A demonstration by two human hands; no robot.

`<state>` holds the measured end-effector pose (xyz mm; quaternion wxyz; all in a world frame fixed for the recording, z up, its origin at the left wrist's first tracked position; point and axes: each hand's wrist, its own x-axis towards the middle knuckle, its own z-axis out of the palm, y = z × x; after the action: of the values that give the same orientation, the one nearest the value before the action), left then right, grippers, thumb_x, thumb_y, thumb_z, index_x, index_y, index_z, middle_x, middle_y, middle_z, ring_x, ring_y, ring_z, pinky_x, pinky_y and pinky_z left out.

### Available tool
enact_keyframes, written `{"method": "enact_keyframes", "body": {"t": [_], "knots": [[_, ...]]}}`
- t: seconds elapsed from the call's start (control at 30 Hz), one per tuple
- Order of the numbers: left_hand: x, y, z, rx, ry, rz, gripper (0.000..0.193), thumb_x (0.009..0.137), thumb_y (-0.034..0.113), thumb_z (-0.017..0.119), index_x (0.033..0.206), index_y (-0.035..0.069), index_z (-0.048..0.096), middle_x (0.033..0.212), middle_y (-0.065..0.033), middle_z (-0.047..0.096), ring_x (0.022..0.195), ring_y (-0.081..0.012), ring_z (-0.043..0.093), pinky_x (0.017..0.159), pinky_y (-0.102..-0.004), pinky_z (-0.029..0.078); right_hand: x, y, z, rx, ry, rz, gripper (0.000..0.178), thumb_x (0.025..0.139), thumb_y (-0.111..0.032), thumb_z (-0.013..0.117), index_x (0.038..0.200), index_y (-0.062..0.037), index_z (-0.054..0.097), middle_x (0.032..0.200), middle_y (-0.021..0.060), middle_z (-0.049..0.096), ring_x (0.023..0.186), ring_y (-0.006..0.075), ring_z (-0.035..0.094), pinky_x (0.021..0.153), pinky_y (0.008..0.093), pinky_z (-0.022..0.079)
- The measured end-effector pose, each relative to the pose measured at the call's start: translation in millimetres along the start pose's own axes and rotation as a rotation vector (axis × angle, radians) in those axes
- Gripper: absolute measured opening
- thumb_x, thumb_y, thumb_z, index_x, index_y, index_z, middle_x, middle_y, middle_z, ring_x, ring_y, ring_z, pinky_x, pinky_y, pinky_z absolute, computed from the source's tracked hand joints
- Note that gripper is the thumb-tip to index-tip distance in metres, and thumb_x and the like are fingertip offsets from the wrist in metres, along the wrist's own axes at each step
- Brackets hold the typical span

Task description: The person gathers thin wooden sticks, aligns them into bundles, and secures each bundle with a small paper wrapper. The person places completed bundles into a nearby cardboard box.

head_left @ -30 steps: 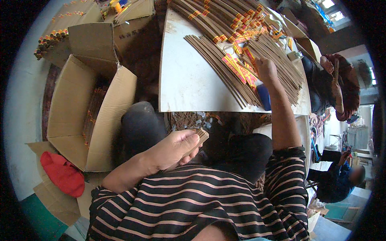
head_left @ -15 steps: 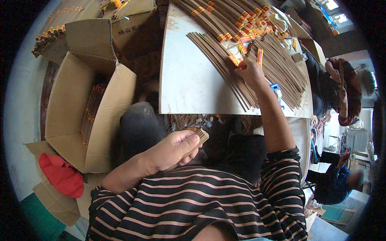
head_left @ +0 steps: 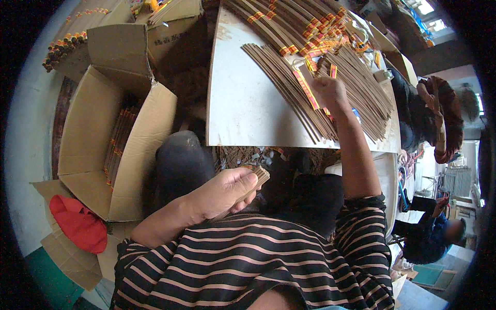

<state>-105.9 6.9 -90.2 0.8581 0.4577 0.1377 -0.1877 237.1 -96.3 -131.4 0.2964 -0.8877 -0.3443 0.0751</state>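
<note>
My left hand (head_left: 230, 191) is wrapped round a short-looking bundle of brown incense sticks (head_left: 262, 175), held above my lap; its cut ends show past the thumb. Over the white table, my right hand (head_left: 330, 93) is curled closed above the loose incense sticks (head_left: 356, 90). Whatever its fingers may grip is hidden. Right beside its knuckles is a red and yellow paper label strip (head_left: 306, 89), lying across a fanned row of sticks (head_left: 279, 77). At the far side, banded incense bundles (head_left: 274, 26) are stacked.
To my left stands an open cardboard box (head_left: 77, 134) holding several banded bundles (head_left: 120, 139). A red cloth (head_left: 77, 225) lies near it. A blue tape dispenser (head_left: 356, 114) sits partly behind my right forearm. At the right are other people, one in dark blue (head_left: 434, 237).
My right hand has shifted slightly right and its fingers are more curled. The label strip beside it now shows along its length. My left hand stays still with its bundle.
</note>
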Motion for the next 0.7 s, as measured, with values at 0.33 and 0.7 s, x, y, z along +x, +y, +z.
{"method": "enact_keyframes", "body": {"t": [0.33, 0.7], "knots": [[-11, 1, 15, 0.034, -0.001, 0.023, 0.04, 0.093, 0.041, 0.04, 0.094, 0.002, 0.047, 0.069, -0.0004, 0.046, 0.055, -0.0054, 0.041, 0.049, -0.017, 0.036, -38, -46, -29, 0.549, -0.035, 0.337, 0.035, 0.078, -0.035, 0.067, 0.078, -0.0008, 0.063, 0.059, 0.0007, 0.054, 0.048, 0.0077, 0.044, 0.044, 0.0236, 0.034], [-17, 6, 27, 0.045, 0.038, 0.001, 0.034, 0.095, 0.035, 0.039, 0.092, 0.002, 0.046, 0.067, 0.0003, 0.044, 0.054, -0.0048, 0.039, 0.047, -0.017, 0.035, 0, 8, -33, -0.373, 0.201, 0.019, 0.062, 0.085, -0.057, 0.041, 0.068, -0.0003, 0.06, 0.068, 0.0209, 0.06, 0.072, 0.0366, 0.06, 0.065, 0.045, 0.044]]}}
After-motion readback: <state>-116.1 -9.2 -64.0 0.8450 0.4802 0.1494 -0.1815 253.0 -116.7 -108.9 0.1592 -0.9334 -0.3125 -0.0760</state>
